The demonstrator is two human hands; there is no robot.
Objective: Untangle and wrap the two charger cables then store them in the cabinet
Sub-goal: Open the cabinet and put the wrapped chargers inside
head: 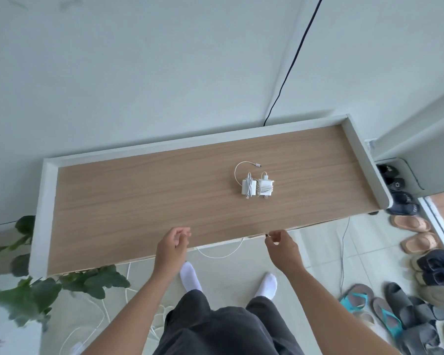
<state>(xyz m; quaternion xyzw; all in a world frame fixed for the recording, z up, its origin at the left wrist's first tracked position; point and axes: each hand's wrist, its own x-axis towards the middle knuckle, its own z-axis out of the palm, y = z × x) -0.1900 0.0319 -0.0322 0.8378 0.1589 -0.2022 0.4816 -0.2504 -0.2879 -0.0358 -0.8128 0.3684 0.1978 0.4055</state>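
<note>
Two white chargers lie side by side on the wooden cabinet top (139, 196), right of its middle. The left charger (249, 187) has its cable wound around it, with one end (259, 165) curling loose behind. A tightly wrapped cable covers the right charger (266, 187). My left hand (173, 245) hovers at the front edge with its fingers loosely curled and nothing in it. My right hand (282, 245) pinches a small dark knob (267, 235) at the front edge. Both hands are well in front of the chargers.
A white raised rim (364, 155) runs along the back and both sides of the top. A white cable (219, 254) loops over the tiled floor below the edge. A leafy plant (36, 290) stands at the left. Several shoes and sandals (408, 278) lie at the right.
</note>
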